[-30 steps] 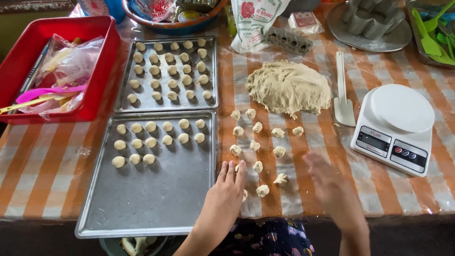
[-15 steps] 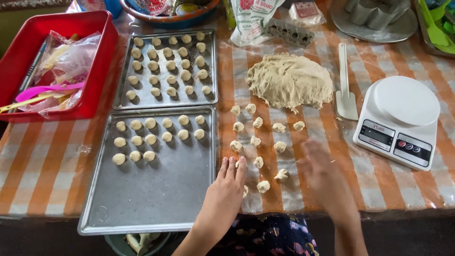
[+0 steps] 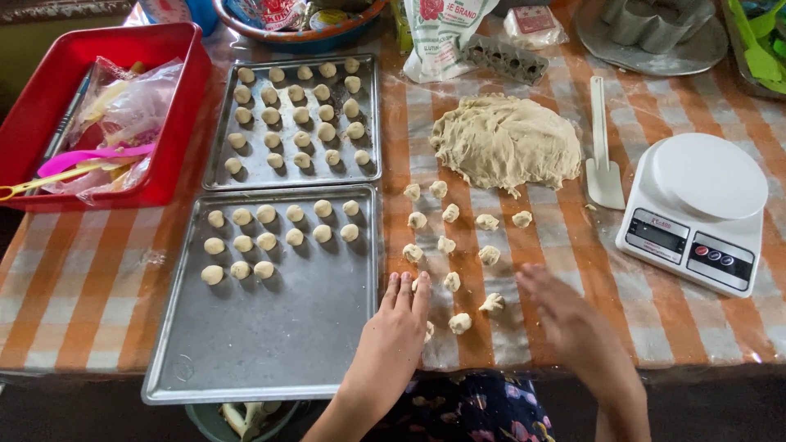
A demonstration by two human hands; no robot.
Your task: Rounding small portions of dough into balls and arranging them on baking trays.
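Note:
My left hand (image 3: 401, 323) lies flat, palm down, fingers together, on the table just right of the near metal tray (image 3: 270, 344); a small dough piece (image 3: 428, 331) peeks out from under it. My right hand (image 3: 569, 315) hovers blurred above the cloth, fingers apart, holding nothing. Between and beyond the hands lie several small rough dough pieces (image 3: 459, 322). The big dough mound (image 3: 506, 143) sits behind them. The near tray carries several rolled balls (image 3: 266, 214) in its far half.
A far tray (image 3: 246, 173) is filled with dough balls. A white kitchen scale (image 3: 696, 209) stands at the right, a white scraper (image 3: 603, 168) beside the mound. A red tub (image 3: 176, 115) with bags and utensils sits at the left. Bowls, a flour bag and moulds line the far edge.
The view has shifted slightly. My right hand has moved a little, still blurred. My left hand stays flat on the table in nearly the same spot.

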